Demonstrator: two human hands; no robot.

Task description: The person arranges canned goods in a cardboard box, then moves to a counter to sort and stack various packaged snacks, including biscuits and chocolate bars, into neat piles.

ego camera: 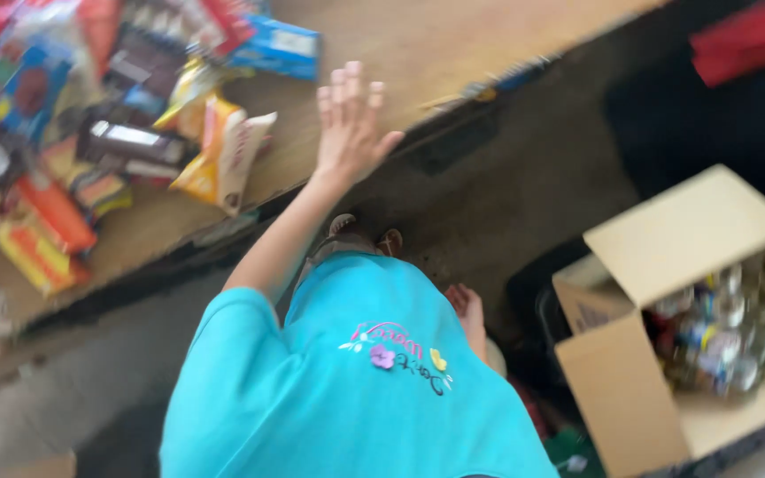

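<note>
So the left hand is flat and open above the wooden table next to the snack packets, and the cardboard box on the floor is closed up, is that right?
Not quite. The head view shows the cardboard box with its flaps open and packaged goods inside. The rest holds: the left hand is open, fingers spread, above the wooden table beside the snack packets.

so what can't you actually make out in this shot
- Right hand: head view, mostly hidden behind the turquoise shirt; open or closed is unclear.
- Snack packets: motion blur smears them; kinds unreadable.
- Cardboard box: contents blurred into shiny shapes, corner cut off by the frame edge.
- Left hand: open, whether it touches the table is unclear.
</note>
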